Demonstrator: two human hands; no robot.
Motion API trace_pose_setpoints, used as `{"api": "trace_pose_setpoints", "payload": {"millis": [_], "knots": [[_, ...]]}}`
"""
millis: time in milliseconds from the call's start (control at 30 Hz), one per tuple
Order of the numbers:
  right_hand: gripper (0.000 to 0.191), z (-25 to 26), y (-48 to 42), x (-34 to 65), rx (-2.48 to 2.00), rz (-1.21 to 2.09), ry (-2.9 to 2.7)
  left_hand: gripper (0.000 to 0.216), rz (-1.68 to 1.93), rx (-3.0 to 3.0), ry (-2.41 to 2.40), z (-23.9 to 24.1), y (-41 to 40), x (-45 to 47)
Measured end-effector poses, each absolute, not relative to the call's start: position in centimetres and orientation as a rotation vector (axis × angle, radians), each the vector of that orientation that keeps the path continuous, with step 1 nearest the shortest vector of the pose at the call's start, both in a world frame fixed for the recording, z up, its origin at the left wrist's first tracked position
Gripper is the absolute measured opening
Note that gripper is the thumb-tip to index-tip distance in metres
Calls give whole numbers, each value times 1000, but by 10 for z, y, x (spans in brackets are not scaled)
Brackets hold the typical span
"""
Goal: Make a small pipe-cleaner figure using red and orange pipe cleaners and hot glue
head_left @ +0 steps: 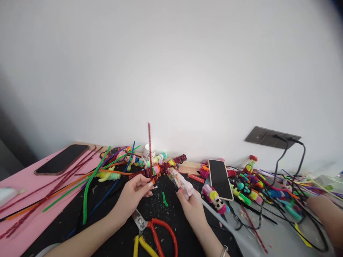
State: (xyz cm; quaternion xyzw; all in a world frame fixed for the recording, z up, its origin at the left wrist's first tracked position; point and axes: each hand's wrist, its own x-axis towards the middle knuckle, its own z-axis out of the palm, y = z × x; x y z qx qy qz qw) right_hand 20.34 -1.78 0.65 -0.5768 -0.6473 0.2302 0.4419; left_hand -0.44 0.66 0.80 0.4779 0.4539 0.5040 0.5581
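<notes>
My left hand (138,191) is closed in a pinch on a dark red tinsel pipe cleaner (149,146) that stands upright from the fingers. Close by the fingertips lies a wound, striped pipe-cleaner piece (152,170). My right hand (191,207) is wrapped round a pale pink glue gun (185,185), its tip pointing up and left towards the left hand; a whitish cord (214,212) trails from it to the lower right. Another dark red wound piece (175,162) lies just beyond the tip. A short green pipe-cleaner scrap (164,199) rests on the black mat (171,214) between my hands.
Red-handled scissors (154,228) and yellow handles (144,246) lie in front. Long pipe cleaners (89,189) and a dark phone (63,159) are left. A white-edged phone (221,179), small fuzzy figures (216,200), black cables (302,167) and another person's hand (321,210) are right.
</notes>
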Motion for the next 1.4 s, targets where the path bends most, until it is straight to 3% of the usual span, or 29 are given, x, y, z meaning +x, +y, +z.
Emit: {"api": "trace_pose_setpoints", "payload": {"millis": [100, 300, 967, 1400], "knots": [[31, 4, -19, 204, -1340, 665, -1617, 27, 1203, 1201, 1105, 6, 8, -4], [29, 4, -24, 199, -1258, 745, -1719, 23, 1204, 1310, 1122, 4, 8, -6], [19, 8, -26, 191, -1326, 604, -1787, 16, 1178, 1432, 1133, 1, 8, -7], [23, 9, -26, 191, -1409, 585, -1795, 17, 1214, 1412, 1147, 3, 7, -7]]}}
